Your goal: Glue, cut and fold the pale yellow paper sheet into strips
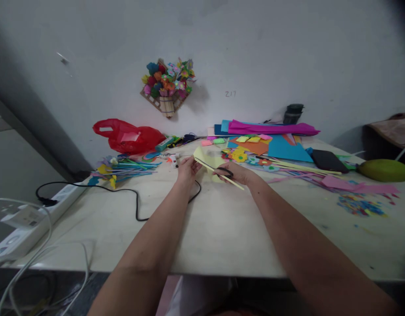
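Yellow paper (pixel 207 157) is above the table (pixel 235 237), its near-left edge pinched between the fingers of the left hand (pixel 188 170). Black-handled scissors (pixel 227 172), gripped in the curled fingers of the right hand (pixel 239 172), lie along the paper beside 1 narrow strip (pixel 236 182).

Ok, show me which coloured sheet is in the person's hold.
The pale yellow sheet, pinched in the left hand beside the scissors; the orange sheet and blue sheet lie farther back on the table.
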Demonstrator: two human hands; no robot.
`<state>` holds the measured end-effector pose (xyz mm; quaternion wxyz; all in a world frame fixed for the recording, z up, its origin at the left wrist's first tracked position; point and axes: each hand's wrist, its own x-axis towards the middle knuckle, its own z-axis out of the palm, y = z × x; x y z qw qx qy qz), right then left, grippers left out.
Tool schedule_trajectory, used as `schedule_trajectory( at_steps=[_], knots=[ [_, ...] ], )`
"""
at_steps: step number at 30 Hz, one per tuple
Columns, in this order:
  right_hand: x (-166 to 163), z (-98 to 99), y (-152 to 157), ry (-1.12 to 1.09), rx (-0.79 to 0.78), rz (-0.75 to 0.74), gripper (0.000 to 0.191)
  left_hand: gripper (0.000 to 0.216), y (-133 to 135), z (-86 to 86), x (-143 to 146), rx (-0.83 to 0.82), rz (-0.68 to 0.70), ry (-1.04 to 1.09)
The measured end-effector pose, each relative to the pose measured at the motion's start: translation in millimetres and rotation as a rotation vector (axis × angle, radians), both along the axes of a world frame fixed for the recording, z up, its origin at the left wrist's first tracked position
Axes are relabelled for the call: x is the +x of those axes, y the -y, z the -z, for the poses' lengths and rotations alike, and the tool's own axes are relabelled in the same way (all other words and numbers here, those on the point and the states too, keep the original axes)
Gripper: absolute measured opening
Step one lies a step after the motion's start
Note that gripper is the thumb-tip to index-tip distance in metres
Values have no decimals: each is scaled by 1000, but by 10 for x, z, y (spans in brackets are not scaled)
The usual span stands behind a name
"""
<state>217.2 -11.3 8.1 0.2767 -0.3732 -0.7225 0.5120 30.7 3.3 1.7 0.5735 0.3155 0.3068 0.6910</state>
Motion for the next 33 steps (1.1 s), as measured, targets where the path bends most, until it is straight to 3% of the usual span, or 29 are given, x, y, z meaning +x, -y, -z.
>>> schedule_trajectory(
  at_steps=[33],
  knots=[
    [-50, -129, 99, 124, 135, 97, 37, 10, -30, 7, -10, -25, -11, 18]
  ],
)
